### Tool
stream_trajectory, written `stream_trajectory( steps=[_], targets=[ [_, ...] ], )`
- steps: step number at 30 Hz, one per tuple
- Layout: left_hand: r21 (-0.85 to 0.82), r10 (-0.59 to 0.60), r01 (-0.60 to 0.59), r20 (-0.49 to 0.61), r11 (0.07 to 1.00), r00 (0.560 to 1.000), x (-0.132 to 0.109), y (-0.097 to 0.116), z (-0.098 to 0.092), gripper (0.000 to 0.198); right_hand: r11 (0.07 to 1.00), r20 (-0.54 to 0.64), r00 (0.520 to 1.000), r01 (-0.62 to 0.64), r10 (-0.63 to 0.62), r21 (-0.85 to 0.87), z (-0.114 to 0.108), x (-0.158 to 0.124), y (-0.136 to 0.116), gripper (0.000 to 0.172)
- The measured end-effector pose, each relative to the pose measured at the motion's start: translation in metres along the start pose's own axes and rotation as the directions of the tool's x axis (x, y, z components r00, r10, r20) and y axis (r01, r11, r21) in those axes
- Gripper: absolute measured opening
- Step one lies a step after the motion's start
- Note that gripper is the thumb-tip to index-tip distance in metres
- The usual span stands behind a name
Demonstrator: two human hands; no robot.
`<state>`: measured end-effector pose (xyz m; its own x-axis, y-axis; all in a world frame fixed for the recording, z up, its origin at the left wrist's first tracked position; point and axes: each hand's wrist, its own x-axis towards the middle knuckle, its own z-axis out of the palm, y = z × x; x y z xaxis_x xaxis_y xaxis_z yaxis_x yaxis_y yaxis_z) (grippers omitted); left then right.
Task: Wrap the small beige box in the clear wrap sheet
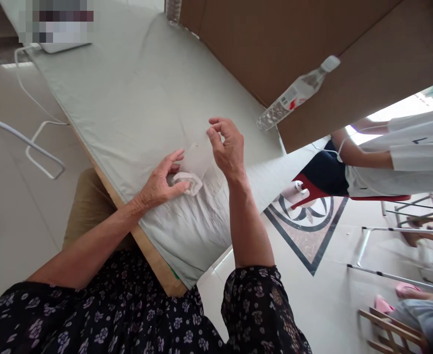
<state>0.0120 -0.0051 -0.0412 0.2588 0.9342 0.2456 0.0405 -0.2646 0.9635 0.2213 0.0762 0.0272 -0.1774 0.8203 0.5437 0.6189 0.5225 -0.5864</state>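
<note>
A small white roll (190,185), with an opening at its near end, lies on the cloth-covered table (120,98). My left hand (162,181) is around its left side, the thumb across the near end and the fingers behind it. A thin translucent sheet (198,158), whitish and hard to make out against the cloth, stretches up and right from the roll. At its far end my right hand (228,147) is closed, thumb and index finger pinching the sheet's edge. Whether the sheet is plastic film or a bag I cannot tell.
A clear plastic bottle (293,96) stands by a large brown cardboard panel (275,39) at the table's right. A white device (67,46) with a cable sits at the far left. Another person (371,152) sits beyond the panel. A metal-framed stool (364,246) is at right.
</note>
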Motion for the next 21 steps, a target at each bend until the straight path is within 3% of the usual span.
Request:
stream_trajectory(
  steps=[6, 8, 11, 13, 15, 17, 21],
  targets=[
    [-0.014, -0.067, 0.068, 0.068, 0.998, 0.995, 0.002, 0.013, -0.005, 0.057, 0.982, -0.047, 0.985, -0.163, 0.168, 0.090, 0.006, 0.024, 0.029, 0.033],
    [0.004, -0.099, 0.099, 0.064, 0.995, 0.993, 0.002, 0.016, -0.007, 0.049, 0.969, -0.123, 0.965, -0.216, 0.230, 0.118, 0.001, 0.018, 0.029, 0.036],
    [-0.037, -0.163, 0.167, 0.076, 0.985, 0.984, 0.003, 0.018, -0.008, 0.054, 0.943, -0.245, 0.916, -0.278, 0.317, 0.182, -0.011, -0.007, 0.011, 0.040],
    [-0.082, -0.193, 0.200, 0.086, 0.976, 0.977, 0.002, 0.019, -0.008, 0.059, 0.925, -0.198, 0.910, -0.331, 0.365, 0.185, -0.015, -0.027, -0.012, 0.039],
    [-0.131, -0.208, 0.219, 0.097, 0.967, 0.973, 0.002, 0.021, -0.007, 0.062, 0.924, -0.023, 0.928, -0.367, 0.371, 0.103, -0.010, -0.045, -0.034, 0.040],
    [-0.183, -0.216, 0.232, 0.105, 0.955, 0.971, 0.002, 0.023, -0.007, 0.063, 0.919, 0.094, 0.914, -0.393, 0.395, -0.045, 0.001, -0.056, -0.048, 0.036],
    [-0.158, -0.219, 0.229, 0.074, 0.961, 0.973, 0.001, 0.023, -0.006, 0.065, 0.888, 0.148, 0.879, -0.432, 0.454, -0.158, 0.019, -0.064, -0.045, 0.013]
  ],
)
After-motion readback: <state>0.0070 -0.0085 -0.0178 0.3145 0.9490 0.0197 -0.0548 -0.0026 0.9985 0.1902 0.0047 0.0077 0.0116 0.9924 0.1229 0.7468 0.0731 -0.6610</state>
